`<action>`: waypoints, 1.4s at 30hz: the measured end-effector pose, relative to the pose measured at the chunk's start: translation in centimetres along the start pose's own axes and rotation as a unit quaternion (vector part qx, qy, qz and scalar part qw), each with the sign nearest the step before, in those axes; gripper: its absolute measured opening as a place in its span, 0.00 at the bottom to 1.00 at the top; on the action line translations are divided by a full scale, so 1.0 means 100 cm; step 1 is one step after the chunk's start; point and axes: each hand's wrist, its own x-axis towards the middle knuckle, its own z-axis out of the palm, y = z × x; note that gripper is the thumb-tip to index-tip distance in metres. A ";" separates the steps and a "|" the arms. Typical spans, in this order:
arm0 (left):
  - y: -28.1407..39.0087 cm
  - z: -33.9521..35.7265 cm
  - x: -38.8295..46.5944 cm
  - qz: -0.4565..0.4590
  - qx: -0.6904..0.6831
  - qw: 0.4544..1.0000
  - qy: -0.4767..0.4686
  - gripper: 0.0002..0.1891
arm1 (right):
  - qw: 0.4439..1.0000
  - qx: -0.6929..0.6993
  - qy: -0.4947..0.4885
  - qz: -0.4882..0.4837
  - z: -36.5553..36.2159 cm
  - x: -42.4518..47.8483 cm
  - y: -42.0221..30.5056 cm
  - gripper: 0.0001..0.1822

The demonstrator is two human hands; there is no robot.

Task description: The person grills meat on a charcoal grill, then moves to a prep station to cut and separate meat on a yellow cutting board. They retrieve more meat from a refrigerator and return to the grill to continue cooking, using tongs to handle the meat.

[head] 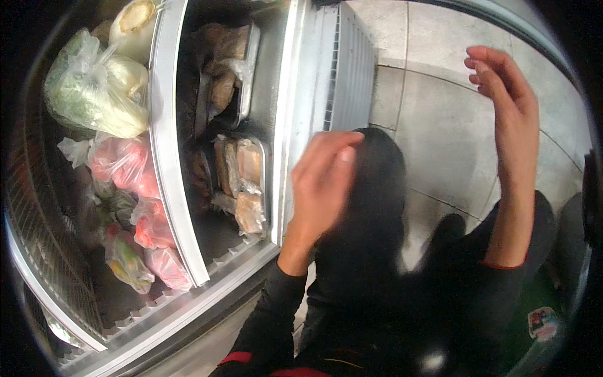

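My left hand [322, 181] hovers in front of the edge of an open refrigerator, over my dark-clad knee [379, 188]. Its fingers are loosely bent and nothing shows in them. My right hand [506, 85] is raised over the tiled floor, thumb and fingers half curled around no visible object. Closest to my left hand inside the refrigerator is a metal tray [267, 174] of tan blocks wrapped in plastic [247, 165]. A second metal tray [253, 70] beyond it carries brownish wrapped food [224, 89].
A white shelf edge [169, 118] separates the trays from bagged cabbage [99, 89], a large white root vegetable [134, 28], bags of red produce [125, 162] and bagged peppers [127, 259]. Wire racking [52, 231] curves at left. A slatted panel [353, 70] borders the floor tiles [438, 122].
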 end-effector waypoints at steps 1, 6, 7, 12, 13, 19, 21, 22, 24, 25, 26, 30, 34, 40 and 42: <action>-0.010 -0.011 -0.003 0.008 0.036 0.999 0.018 0.10 | 0.999 0.003 -0.032 -0.017 0.005 0.004 0.000 0.13; -0.061 -0.070 -0.001 -0.024 0.204 0.967 0.154 0.15 | 0.993 0.001 -0.090 0.072 0.021 0.001 0.015 0.12; -0.069 -0.082 0.002 -0.034 0.226 0.956 0.185 0.16 | 0.992 -0.008 -0.102 0.077 0.022 0.001 0.019 0.12; -0.141 -0.145 0.034 -0.109 0.423 0.863 0.252 0.25 | 0.988 -0.066 -0.134 0.038 0.038 -0.002 0.029 0.13; -0.156 -0.152 0.043 -0.134 0.446 0.851 0.243 0.26 | 0.987 -0.085 -0.137 0.026 0.037 -0.002 0.028 0.13; -0.126 -0.156 0.034 -0.166 0.398 0.845 0.316 0.30 | 0.986 -0.101 -0.134 0.007 0.042 -0.003 0.014 0.11; -0.091 -0.137 -0.001 -0.087 0.364 0.888 0.268 0.21 | 0.982 -0.099 -0.151 0.048 0.041 -0.003 0.000 0.11; -0.080 -0.120 -0.016 -0.098 0.328 0.910 0.234 0.15 | 0.987 -0.083 -0.132 0.022 0.042 -0.005 -0.003 0.11; -0.063 -0.105 -0.053 -0.085 0.329 0.919 0.202 0.08 | 0.993 -0.034 -0.112 -0.031 0.049 -0.006 -0.009 0.11; -0.062 -0.100 -0.067 -0.055 0.355 0.911 0.204 0.09 | 0.991 -0.025 -0.125 -0.033 0.053 -0.005 -0.015 0.11; -0.055 -0.100 -0.081 -0.077 0.357 0.910 0.195 0.10 | 0.990 -0.018 -0.138 -0.034 0.060 -0.007 -0.025 0.10; -0.049 -0.110 -0.127 -0.131 0.379 0.892 0.208 0.13 | 0.969 0.003 -0.230 -0.085 0.111 -0.022 -0.069 0.12; -0.055 -0.126 -0.153 -0.211 0.342 0.876 0.266 0.19 | 0.939 -0.024 -0.196 -0.281 0.183 -0.039 -0.097 0.10; -0.061 -0.134 -0.158 -0.275 0.266 0.884 0.270 0.22 | 0.883 -0.117 -0.314 -0.328 0.243 -0.071 -0.096 0.16; -0.060 -0.138 -0.161 -0.307 0.169 0.891 0.288 0.20 | 0.915 -0.183 -0.324 -0.158 0.243 -0.061 -0.114 0.18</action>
